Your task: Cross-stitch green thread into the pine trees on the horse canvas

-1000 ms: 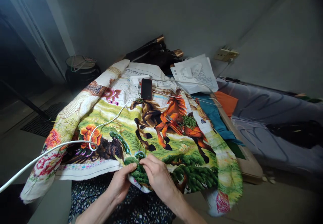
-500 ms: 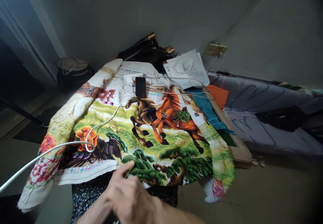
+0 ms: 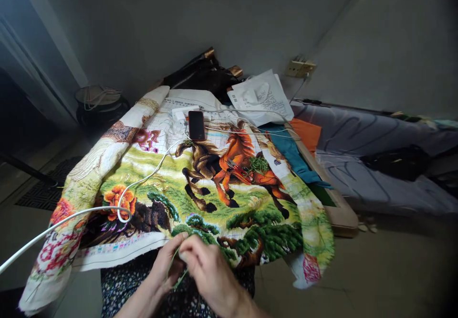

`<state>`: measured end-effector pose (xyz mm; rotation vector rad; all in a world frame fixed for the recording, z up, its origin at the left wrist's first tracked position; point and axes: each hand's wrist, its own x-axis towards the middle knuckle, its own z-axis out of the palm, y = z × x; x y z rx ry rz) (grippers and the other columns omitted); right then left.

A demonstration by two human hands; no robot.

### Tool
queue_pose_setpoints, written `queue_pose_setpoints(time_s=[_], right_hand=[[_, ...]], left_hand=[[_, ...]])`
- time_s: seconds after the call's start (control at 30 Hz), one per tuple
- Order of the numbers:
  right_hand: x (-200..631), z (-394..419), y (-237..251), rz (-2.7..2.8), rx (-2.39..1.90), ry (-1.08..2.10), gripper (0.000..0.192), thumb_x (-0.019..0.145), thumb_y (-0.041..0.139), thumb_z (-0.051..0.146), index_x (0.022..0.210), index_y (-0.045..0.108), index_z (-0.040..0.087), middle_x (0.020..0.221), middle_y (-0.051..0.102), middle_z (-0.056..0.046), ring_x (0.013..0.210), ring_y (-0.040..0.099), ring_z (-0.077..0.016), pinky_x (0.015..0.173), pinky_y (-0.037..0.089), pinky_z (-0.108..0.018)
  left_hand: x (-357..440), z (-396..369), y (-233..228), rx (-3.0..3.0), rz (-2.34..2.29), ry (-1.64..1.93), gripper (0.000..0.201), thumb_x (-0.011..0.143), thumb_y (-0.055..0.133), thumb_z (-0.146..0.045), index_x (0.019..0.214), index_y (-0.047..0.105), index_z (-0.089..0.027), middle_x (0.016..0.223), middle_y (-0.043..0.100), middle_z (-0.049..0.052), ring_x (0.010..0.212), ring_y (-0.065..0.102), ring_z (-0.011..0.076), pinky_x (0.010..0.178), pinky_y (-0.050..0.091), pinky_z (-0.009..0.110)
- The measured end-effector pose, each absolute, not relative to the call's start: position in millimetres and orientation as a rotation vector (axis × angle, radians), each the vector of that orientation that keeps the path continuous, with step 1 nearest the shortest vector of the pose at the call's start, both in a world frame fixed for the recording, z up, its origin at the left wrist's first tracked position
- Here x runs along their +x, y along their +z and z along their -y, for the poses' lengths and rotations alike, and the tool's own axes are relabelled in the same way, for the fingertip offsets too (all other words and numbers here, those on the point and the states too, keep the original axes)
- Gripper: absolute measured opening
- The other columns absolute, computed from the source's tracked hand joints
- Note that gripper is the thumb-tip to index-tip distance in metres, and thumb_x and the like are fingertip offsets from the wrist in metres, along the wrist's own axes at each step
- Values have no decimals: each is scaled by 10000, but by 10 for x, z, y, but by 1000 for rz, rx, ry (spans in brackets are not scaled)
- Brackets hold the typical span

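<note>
- A white cable [image 3: 64, 217] is draped from the near left edge up across the embroidered cloth [image 3: 161, 184]; its near end is cut off by the frame.
- The left hand [image 3: 165, 266] is held at the near hem of the cloth, fingers curled narrowly around a green thread [image 3: 178, 276]. Compared with 0.5 s ago, when it was covered by the other hand, it is now in view again.
- The right hand [image 3: 209, 271] is pinched shut on the same thread, touching the left hand. 1 s ago both hands were pressed onto the green tree patch; they have since been drawn slightly nearer, so the thread appears to be pulled through, a stitch likely being finished.
- A needle is probably held, but it cannot be made out.
- Farther off, a dark phone [image 3: 196, 125] lies on the cloth, and 1 white bag [image 3: 263, 96] lies at the far right.
</note>
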<state>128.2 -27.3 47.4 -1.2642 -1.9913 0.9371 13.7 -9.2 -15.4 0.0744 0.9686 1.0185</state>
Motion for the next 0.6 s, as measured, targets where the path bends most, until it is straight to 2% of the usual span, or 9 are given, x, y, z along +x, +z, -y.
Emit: queue_pose_setpoints(time_s=[0.07,0.17,0.6], right_hand=[[1448,224,431,1876,-1499,814,259,914,433,164,950,688,188,782,729,-38,667,668,-182,626,459,-249],[1552,186,308,1849,-1604,741,261,895,487,173,985,729,207,880,755,-48,784,693,-225,715,475,-290],[1473,152,203,1874,-1682,662,251,849,534,122,931,758,203,779,759,-37,609,657,-187,574,438,-256]], left_hand=[[153,84,-154,15,-971,1027,202,528,832,-246,606,680,-138,583,669,1,549,576,129,558,446,249],[178,70,-151,-25,-965,1033,206,531,828,-214,675,715,-119,650,717,21,599,614,136,594,467,245],[180,66,-124,-31,-950,1052,236,476,857,-223,627,714,-112,600,708,8,560,598,117,551,456,229]])
